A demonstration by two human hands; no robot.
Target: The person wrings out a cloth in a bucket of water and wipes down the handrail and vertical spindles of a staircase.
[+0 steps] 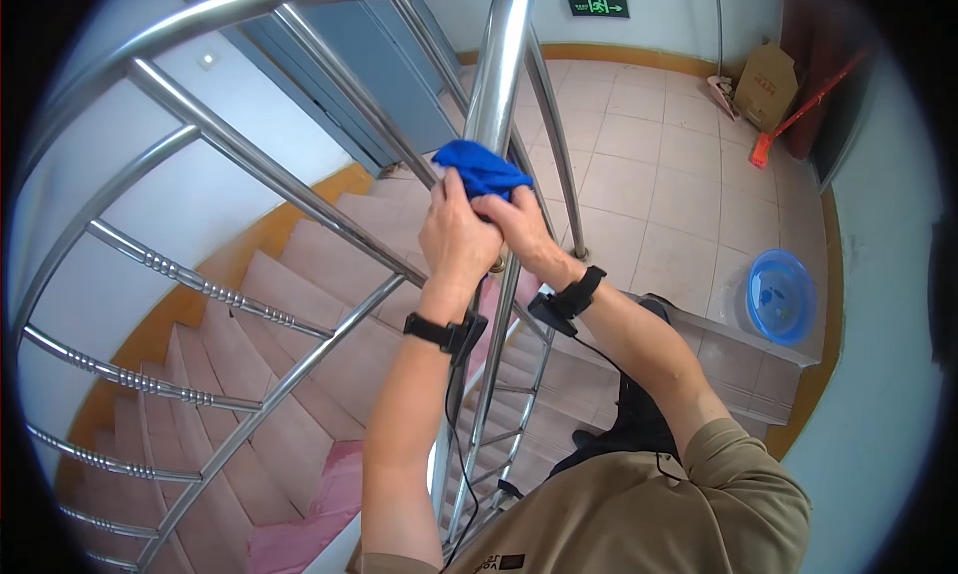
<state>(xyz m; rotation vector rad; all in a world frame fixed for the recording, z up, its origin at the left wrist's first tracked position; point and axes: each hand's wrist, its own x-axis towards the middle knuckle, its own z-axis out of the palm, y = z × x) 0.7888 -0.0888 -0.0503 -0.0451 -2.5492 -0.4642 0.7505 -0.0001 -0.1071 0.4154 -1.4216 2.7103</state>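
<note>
A bright blue cloth (481, 167) is wrapped over a thick, shiny metal newel post (499, 75) of the stair railing. My left hand (456, 230) is closed on the cloth from the left, fingers pointing up. From the right, my right hand (519, 223) grips the same cloth, its thumb reaching toward the left hand. The two hands touch or nearly touch each other. Palms and some fingertips are hidden behind the hands and the cloth. Each wrist wears a black strap with a small device, and a thin cable runs from it.
Tiled stairs (269, 304) drop away at the left, beyond the curved metal railing (299, 190). A blue basin (780, 296) stands at the step edge on the right. At the far right are a cardboard box (766, 87) and a red-handled tool (798, 115). A grey-blue door (339, 55) is beyond.
</note>
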